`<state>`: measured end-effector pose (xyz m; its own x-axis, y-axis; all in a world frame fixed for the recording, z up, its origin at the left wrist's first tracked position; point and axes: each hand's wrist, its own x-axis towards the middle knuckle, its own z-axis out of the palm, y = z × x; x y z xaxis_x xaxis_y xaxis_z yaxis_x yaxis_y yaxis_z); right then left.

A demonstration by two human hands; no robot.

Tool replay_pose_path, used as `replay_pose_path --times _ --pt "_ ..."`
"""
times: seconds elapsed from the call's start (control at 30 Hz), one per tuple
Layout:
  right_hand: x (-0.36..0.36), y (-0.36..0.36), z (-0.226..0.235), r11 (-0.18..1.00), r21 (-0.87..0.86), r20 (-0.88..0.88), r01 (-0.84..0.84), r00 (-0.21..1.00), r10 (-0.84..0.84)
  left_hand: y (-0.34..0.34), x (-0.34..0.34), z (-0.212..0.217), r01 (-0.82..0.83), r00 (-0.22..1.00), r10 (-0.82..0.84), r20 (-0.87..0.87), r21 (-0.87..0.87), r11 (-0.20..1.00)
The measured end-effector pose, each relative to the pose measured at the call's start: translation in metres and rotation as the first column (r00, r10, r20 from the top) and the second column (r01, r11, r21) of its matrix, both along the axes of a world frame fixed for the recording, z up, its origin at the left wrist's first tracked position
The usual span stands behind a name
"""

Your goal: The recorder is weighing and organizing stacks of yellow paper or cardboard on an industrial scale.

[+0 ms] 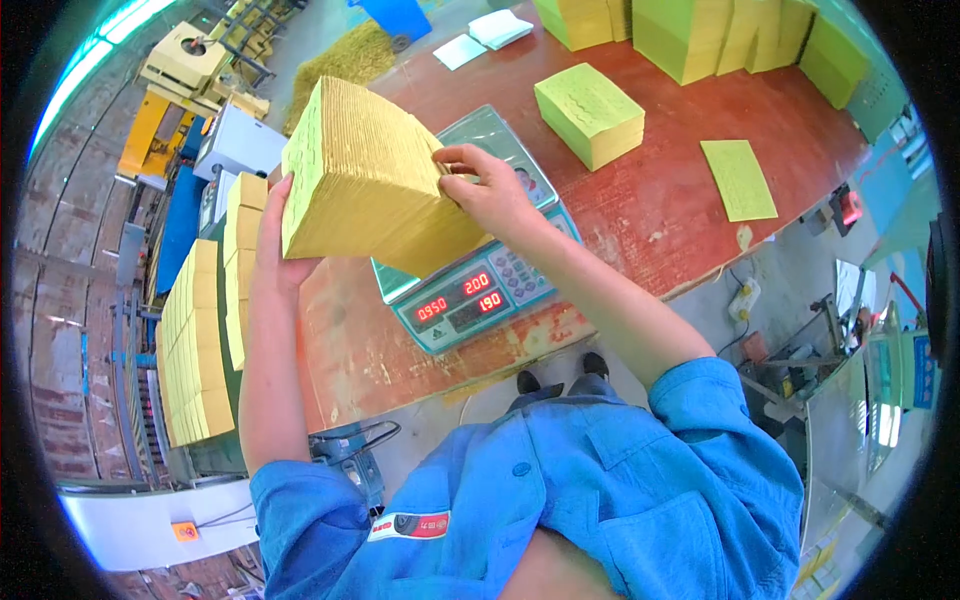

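Observation:
Between my two hands is a thick stack of yellow paper sheets (365, 170), tilted, its layered edges facing up and one green-tinted printed face to the left. My left hand (277, 235) supports its lower left side, some fingers hidden beneath. My right hand (485, 188) grips the right end, thumb and fingers pressed against the sheet edges. Below the stack is a teal and silver weighing scale (428, 338) with lit red digits and a keypad. The stack covers much of the weighing plate; whether they touch I cannot tell.
On the red-brown table (640, 235) lie a smaller yellow paper block (592, 112) and a single sheet (738, 180). Tall yellow stacks (690, 40) line the far edge, near white papers (498, 30). More stacks (195, 345) stand at the left, with machinery (240, 145) beyond.

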<state>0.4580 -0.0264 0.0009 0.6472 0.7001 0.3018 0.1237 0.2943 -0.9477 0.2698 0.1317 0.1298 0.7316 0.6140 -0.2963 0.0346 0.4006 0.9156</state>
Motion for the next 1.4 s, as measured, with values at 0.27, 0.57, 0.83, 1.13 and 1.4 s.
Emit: replay_pose_path --times 0.27,0.57,0.83,1.13,1.4 --pt "-0.006 -0.005 0.013 0.997 -0.068 -0.100 -0.020 0.995 0.013 0.007 -0.004 -0.007 0.042 0.999 -0.041 0.010 -0.031 0.999" --pt "-0.003 -0.012 0.034 0.966 -0.215 0.298 0.146 0.951 -0.077 0.026 -0.023 -0.027 0.156 0.973 -0.125 0.194 -0.154 0.976" --pt "-0.021 0.009 0.095 0.964 -0.091 0.788 0.251 0.610 -0.085 0.030 -0.040 -0.065 -0.018 0.890 0.118 0.440 -0.223 0.975" --pt "-0.162 0.061 0.093 0.941 -0.231 0.350 -0.245 0.882 0.316 0.018 -0.176 -0.123 -0.261 0.765 0.456 0.454 -0.429 0.865" --pt "-0.295 0.104 -0.083 0.509 0.051 -0.774 -0.859 0.288 0.563 0.012 -0.315 -0.144 -0.550 0.834 0.551 0.026 -0.028 0.835"
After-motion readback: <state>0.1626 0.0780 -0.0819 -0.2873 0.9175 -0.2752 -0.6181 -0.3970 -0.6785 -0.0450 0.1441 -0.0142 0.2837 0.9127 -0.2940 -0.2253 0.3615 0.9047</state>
